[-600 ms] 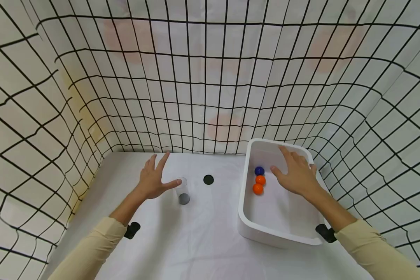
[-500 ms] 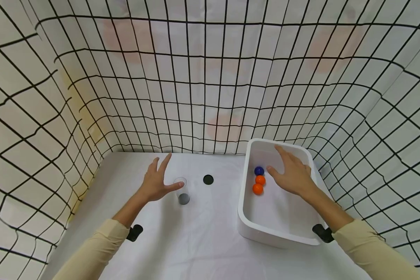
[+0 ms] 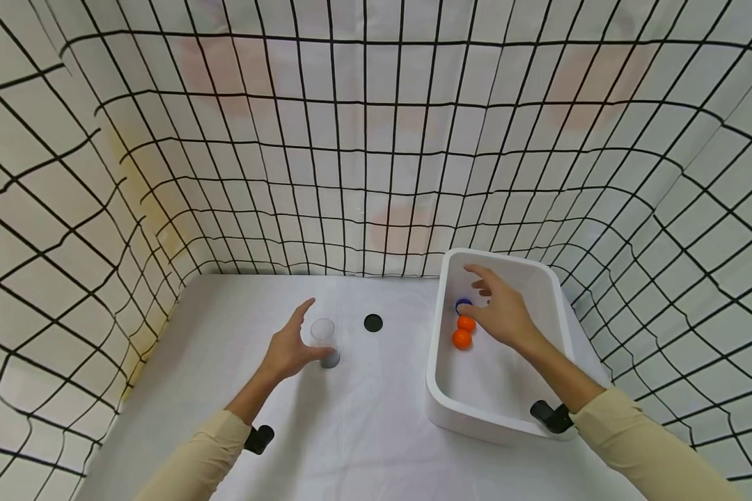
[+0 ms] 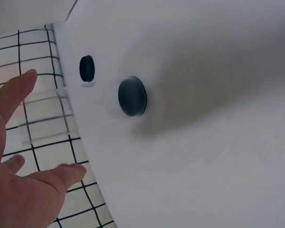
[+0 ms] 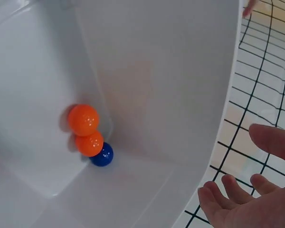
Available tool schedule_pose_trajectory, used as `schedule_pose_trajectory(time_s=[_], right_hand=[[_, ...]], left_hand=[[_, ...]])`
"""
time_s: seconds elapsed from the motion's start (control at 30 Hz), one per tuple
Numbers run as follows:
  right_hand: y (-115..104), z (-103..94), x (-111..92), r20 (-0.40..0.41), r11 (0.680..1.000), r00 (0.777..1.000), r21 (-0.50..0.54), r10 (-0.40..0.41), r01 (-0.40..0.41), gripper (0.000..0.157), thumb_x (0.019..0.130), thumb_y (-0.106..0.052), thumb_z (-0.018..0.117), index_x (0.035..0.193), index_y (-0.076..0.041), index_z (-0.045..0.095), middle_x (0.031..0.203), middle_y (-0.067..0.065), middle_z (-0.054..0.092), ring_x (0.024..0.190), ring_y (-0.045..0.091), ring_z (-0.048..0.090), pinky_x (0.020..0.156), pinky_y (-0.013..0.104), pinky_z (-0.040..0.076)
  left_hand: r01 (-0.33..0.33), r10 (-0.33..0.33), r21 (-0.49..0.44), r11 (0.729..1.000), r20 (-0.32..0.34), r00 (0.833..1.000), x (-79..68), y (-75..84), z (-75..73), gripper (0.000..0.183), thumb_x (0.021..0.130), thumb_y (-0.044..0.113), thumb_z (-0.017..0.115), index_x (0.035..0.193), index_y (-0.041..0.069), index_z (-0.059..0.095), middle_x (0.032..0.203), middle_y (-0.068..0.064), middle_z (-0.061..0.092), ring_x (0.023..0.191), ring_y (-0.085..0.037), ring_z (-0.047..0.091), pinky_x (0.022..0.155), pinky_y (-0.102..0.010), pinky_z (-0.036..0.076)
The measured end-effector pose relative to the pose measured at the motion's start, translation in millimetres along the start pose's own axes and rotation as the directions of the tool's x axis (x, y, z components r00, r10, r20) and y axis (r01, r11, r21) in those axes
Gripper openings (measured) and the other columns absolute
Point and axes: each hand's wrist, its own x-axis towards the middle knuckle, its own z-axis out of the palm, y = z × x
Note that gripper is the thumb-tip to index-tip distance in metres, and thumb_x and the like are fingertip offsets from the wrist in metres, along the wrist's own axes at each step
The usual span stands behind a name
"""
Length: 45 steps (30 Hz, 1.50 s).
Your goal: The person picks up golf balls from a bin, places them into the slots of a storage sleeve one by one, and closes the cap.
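Note:
A clear cylindrical cup [image 3: 323, 330] with a dark round base [image 4: 132, 96] stands on the white table. My left hand [image 3: 288, 350] is right beside it, thumb and fingers spread apart, the thumb overlapping the cup's lower part in the head view. My right hand [image 3: 503, 312] hovers over the white bin [image 3: 437, 372], its fingers loosely bent and holding nothing. On the bin's floor, two orange balls [image 3: 461, 339] and a dark blue ball [image 5: 102, 155] lie in a row near the left wall. In the head view the right thumb partly hides the blue ball.
A black disc [image 3: 372, 323] lies flat on the table [image 3: 376, 417] between the cup and the bin. Black netting [image 3: 366, 174] rises behind and on both sides, in front of pale cloth. The bin's rim stands well above the table.
My left hand has moved right and nearer, closer to the cup. The right hand has shifted left over the balls, its fingers bending more. Cup, disc and balls stay put.

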Motion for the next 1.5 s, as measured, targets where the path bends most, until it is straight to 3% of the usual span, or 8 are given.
schedule_pose_trajectory(time_s=[0.33, 0.5, 0.73, 0.97, 1.27, 1.5], right_hand=[[-3, 7.5, 0, 0.089, 0.991, 0.992, 0.094, 0.089, -0.097, 0.076, 0.087, -0.024, 0.077, 0.154, -0.014, 0.041, 0.144, 0.024, 0.055, 0.132, 0.045, 0.052, 0.097, 0.061, 0.052], [3, 9.7, -1, 0.102, 0.99, 0.99, 0.094, 0.095, -0.104, 0.078, 0.086, -0.027, 0.079, 0.153, -0.014, 0.042, 0.141, 0.024, 0.058, 0.13, 0.044, 0.053, 0.098, 0.06, 0.052], [10, 10.9, 0, 0.115, 0.991, 0.989, 0.082, 0.097, -0.107, 0.077, 0.085, -0.028, 0.08, 0.152, -0.013, 0.043, 0.14, 0.024, 0.058, 0.129, 0.044, 0.055, 0.097, 0.058, 0.053], [14, 12.1, 0, 0.124, 0.988, 0.984, 0.072, 0.124, -0.134, 0.077, 0.085, -0.03, 0.079, 0.152, -0.014, 0.043, 0.142, 0.025, 0.057, 0.13, 0.044, 0.054, 0.097, 0.059, 0.053], [23, 9.2, 10, 0.104, 0.99, 0.988, 0.073, 0.114, -0.122, 0.075, 0.086, -0.03, 0.079, 0.151, -0.013, 0.045, 0.142, 0.024, 0.057, 0.129, 0.044, 0.055, 0.097, 0.058, 0.053], [31, 1.0, 26, 0.105, 0.986, 0.985, 0.082, 0.139, -0.148, 0.07, 0.089, -0.026, 0.077, 0.15, -0.011, 0.046, 0.143, 0.025, 0.056, 0.131, 0.044, 0.053, 0.102, 0.06, 0.05]], left_hand=[[0.015, -0.014, -0.019, 1.0, 0.007, 1.0, 4.6, -11.8, 18.2, 0.088, 0.075, 0.018, 0.09, 0.15, 0.015, 0.045, 0.14, -0.024, 0.06, 0.13, -0.042, 0.058, 0.1, -0.058, 0.051], [0.041, -0.041, -0.052, 0.998, 0.011, 0.999, 4.3, -20.3, 27.5, 0.08, 0.074, 0.017, 0.091, 0.144, 0.013, 0.052, 0.134, -0.022, 0.065, 0.126, -0.04, 0.061, 0.099, -0.055, 0.053], [0.029, -0.032, -0.081, 0.996, -0.039, 0.999, 5.1, -27.9, 33.3, 0.058, 0.074, 0.015, 0.088, 0.126, 0.006, 0.065, 0.119, -0.023, 0.072, 0.116, -0.038, 0.067, 0.092, -0.052, 0.055], [0.027, -0.032, -0.07, 0.997, -0.077, 0.996, 6.1, -27.6, 29.8, 0.045, 0.076, 0.013, 0.085, 0.118, 0.004, 0.07, 0.113, -0.023, 0.074, 0.11, -0.037, 0.07, 0.089, -0.048, 0.057], [-0.045, 0.041, -0.045, 0.998, -0.095, 0.995, 14.1, -13.5, 16.5, 0.031, 0.073, 0.011, 0.081, 0.098, 0.008, 0.064, 0.115, -0.019, 0.075, 0.111, -0.035, 0.071, 0.086, -0.045, 0.056], [-0.068, 0.067, -0.042, 0.997, -0.026, 0.997, 14.7, 8.0, 4.6, 0.037, 0.078, 0.01, 0.081, 0.114, 0.008, 0.07, 0.117, -0.02, 0.074, 0.114, -0.038, 0.069, 0.091, -0.05, 0.058]])
